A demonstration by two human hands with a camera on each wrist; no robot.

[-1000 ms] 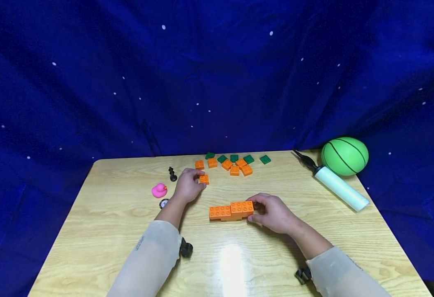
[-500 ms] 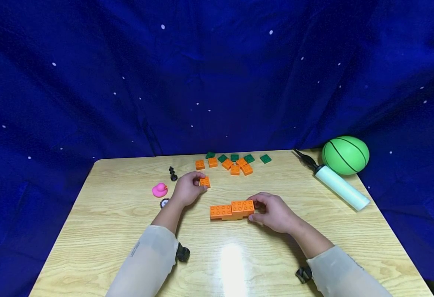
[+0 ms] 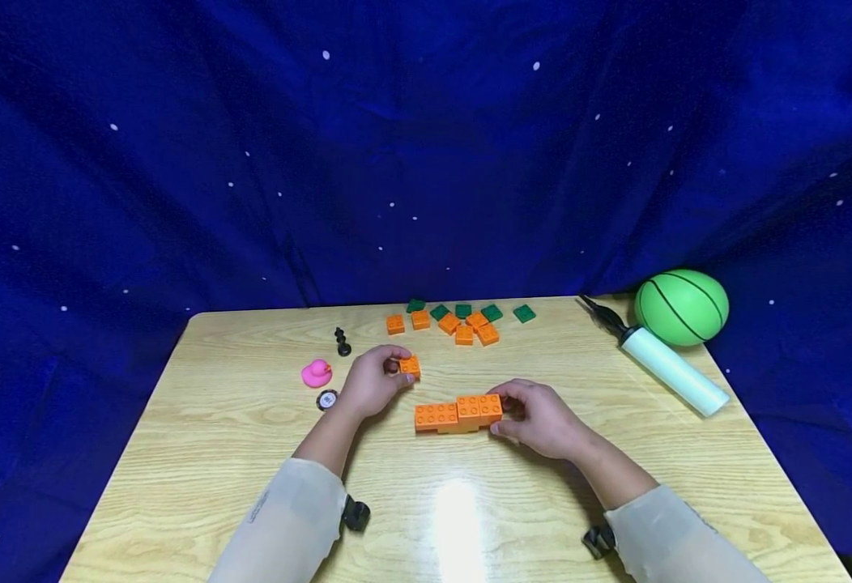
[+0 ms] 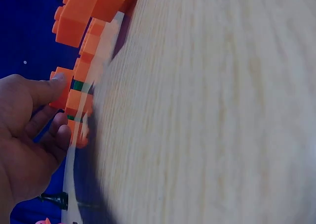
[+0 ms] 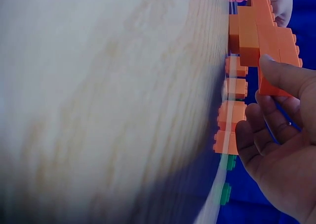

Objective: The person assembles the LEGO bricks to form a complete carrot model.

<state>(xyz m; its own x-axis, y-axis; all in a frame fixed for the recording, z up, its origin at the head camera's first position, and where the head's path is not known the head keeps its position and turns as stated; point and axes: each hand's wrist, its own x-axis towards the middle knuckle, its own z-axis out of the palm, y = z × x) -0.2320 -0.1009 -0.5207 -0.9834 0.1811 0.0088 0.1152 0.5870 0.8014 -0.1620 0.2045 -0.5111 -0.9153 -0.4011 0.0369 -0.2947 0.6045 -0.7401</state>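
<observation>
Two-handed grip on toy bricks, directions read from the joined orange block, with 12 o'clock away from the person. The block lies mid-desk. At 3 o'clock, the right hand pinches its end, thumb on the near side and fingers opposite, probably to steady it while leaving the studs exposed. Between 10 and 11 o'clock, the left hand pinches a single orange brick by opposite sides between thumb and forefinger, studs up; such a side hold presumably keeps top and underside free. Whether the block touches the desk cannot be told. Loose orange bricks spread from 11 to past 12 o'clock, seemingly within reach; a green ball sits apart at 2 o'clock.
</observation>
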